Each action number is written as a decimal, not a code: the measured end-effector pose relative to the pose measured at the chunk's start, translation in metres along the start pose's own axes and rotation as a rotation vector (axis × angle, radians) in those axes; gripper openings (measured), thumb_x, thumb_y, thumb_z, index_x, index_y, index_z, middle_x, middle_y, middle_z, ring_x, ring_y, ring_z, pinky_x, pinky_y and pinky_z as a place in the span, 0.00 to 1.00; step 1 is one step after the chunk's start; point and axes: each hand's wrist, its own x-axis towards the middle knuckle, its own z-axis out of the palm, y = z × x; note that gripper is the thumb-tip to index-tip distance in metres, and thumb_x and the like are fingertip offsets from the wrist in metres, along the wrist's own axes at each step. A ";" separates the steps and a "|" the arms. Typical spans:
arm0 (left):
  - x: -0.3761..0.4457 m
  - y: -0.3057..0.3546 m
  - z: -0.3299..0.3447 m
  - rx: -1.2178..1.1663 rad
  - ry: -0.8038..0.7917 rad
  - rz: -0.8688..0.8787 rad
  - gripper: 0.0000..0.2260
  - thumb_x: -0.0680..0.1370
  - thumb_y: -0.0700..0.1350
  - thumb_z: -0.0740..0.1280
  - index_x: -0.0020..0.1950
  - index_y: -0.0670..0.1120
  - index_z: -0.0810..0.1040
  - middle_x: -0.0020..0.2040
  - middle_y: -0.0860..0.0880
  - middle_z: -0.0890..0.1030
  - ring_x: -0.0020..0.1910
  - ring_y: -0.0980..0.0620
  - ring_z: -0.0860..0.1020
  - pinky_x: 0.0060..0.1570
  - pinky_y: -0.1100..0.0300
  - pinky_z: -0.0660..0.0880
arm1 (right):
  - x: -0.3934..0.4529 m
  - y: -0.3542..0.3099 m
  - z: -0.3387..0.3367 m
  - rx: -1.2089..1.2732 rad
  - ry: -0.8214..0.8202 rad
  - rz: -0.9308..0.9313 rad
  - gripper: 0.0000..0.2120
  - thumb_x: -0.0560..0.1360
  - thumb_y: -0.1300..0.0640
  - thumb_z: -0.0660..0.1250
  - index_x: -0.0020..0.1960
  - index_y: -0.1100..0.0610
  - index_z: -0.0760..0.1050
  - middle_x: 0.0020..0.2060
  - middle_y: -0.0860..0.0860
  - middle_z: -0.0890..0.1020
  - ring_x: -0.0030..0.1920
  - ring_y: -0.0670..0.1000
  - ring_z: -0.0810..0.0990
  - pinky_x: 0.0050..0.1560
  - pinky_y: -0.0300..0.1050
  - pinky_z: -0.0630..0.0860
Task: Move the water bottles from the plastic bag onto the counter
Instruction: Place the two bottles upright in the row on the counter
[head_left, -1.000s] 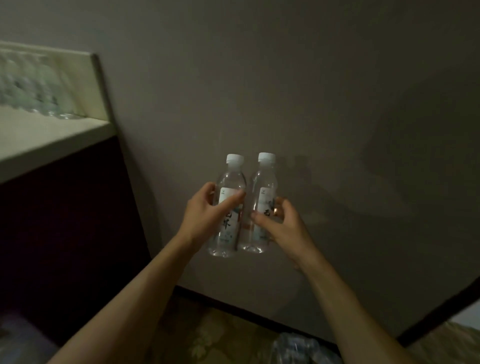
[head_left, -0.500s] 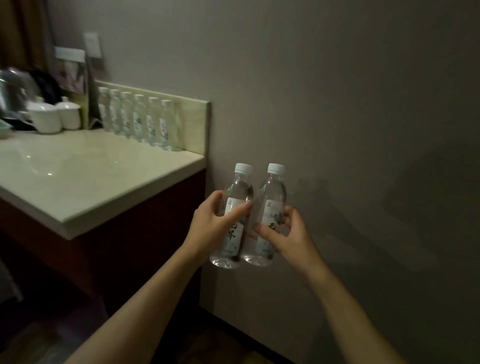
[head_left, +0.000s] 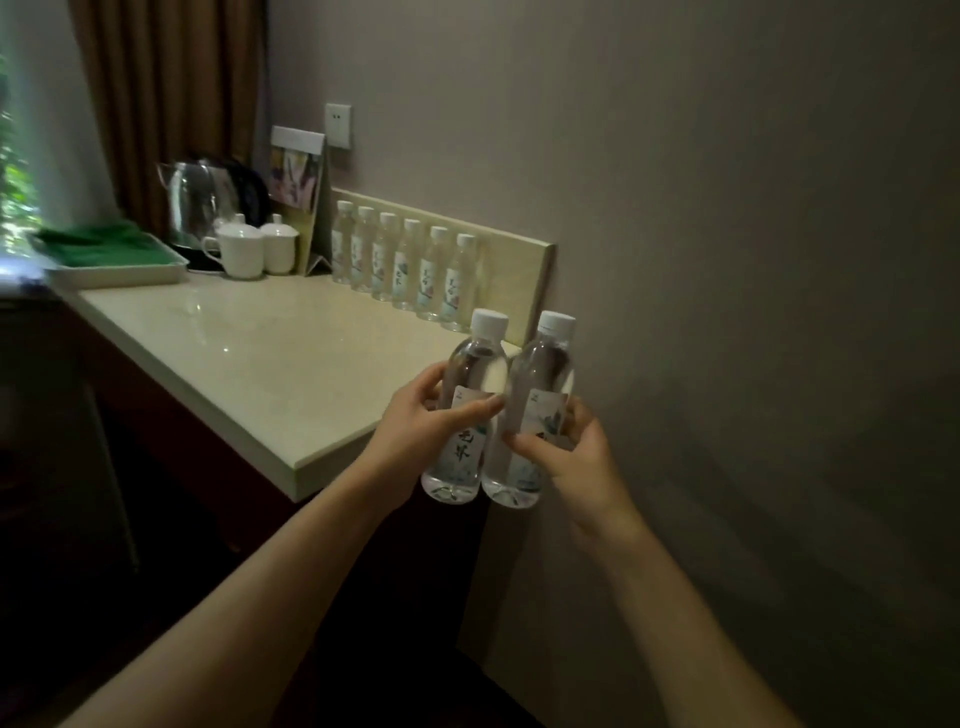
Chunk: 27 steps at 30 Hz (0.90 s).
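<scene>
I hold two clear water bottles with white caps upright, side by side and touching, in the air just off the counter's near right corner. My left hand (head_left: 415, 431) grips the left bottle (head_left: 470, 374) around its label. My right hand (head_left: 569, 457) grips the right bottle (head_left: 543, 379) the same way. The cream counter (head_left: 249, 364) stretches away to the left. A row of several matching bottles (head_left: 405, 260) stands along its backsplash. The plastic bag is out of view.
At the counter's far end stand a glass kettle (head_left: 200, 202), two white lidded cups (head_left: 254, 249), a card stand (head_left: 301, 176) and a tray with green cloth (head_left: 114, 254). A grey wall (head_left: 727, 260) runs along the right. Dark cabinet fronts lie below the counter.
The view has swung left and up, bringing the whole counter and its row of bottles into sight. Both hands have carried the two bottles closer to the counter's corner.
</scene>
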 end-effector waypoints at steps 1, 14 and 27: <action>0.008 0.000 -0.006 -0.010 0.015 0.003 0.16 0.71 0.46 0.76 0.57 0.55 0.79 0.46 0.54 0.85 0.44 0.59 0.84 0.40 0.62 0.81 | 0.008 0.000 0.007 0.018 -0.010 -0.003 0.21 0.69 0.68 0.74 0.57 0.53 0.72 0.47 0.47 0.82 0.46 0.42 0.82 0.44 0.38 0.79; 0.122 -0.006 -0.052 -0.003 0.084 0.005 0.18 0.73 0.42 0.73 0.62 0.53 0.77 0.43 0.62 0.84 0.41 0.68 0.81 0.42 0.66 0.73 | 0.137 0.020 0.048 0.076 -0.119 -0.035 0.21 0.70 0.68 0.73 0.56 0.50 0.73 0.48 0.48 0.83 0.46 0.43 0.83 0.41 0.37 0.80; 0.217 -0.041 -0.084 0.095 0.131 -0.010 0.17 0.75 0.44 0.73 0.60 0.58 0.75 0.46 0.64 0.80 0.41 0.70 0.80 0.39 0.70 0.71 | 0.230 0.066 0.076 0.006 -0.060 -0.050 0.27 0.69 0.62 0.76 0.64 0.53 0.70 0.55 0.49 0.82 0.55 0.48 0.82 0.45 0.39 0.81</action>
